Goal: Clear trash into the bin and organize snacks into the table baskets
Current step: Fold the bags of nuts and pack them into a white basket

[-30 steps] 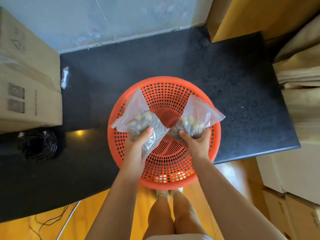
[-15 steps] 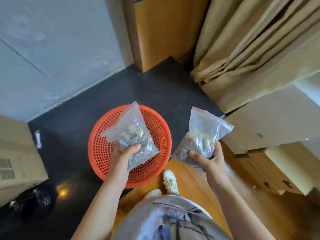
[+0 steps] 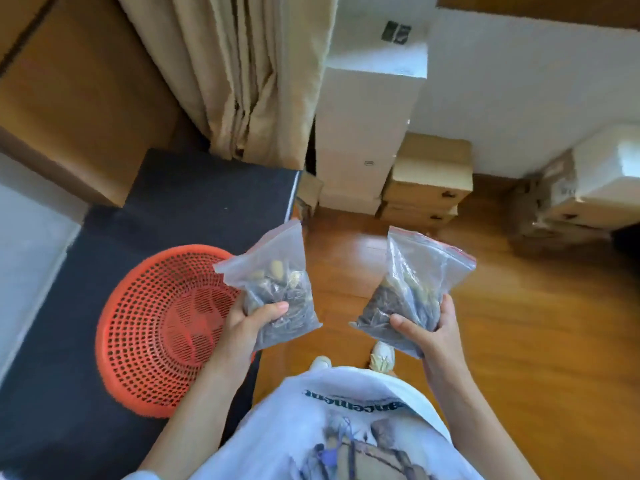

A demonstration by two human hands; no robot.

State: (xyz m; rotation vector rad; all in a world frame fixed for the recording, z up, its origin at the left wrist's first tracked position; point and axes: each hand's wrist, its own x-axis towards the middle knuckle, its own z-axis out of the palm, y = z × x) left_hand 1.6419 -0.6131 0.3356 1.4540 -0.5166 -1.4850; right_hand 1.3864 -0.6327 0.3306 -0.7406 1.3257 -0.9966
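My left hand (image 3: 249, 323) grips a clear zip bag (image 3: 273, 282) of dark and yellowish bits, held at the right rim of the orange mesh basket (image 3: 152, 327). A second clear zip bag (image 3: 412, 289) with a red seal is gripped from below by my right hand (image 3: 427, 327), out over the wooden floor. The basket stands with nothing inside it on the black table (image 3: 194, 206) at the left.
Beige curtains (image 3: 242, 74) hang behind the table. A tall white box (image 3: 363, 133) and stacked cardboard boxes (image 3: 429, 181) stand on the wooden floor (image 3: 536, 323) beyond the table's end. More boxes (image 3: 571, 195) sit at the right. My white shoes show below the bags.
Both bags have come up out of the basket and moved right with my hands. My view has swung right, away from the table, toward the floor and the boxes.
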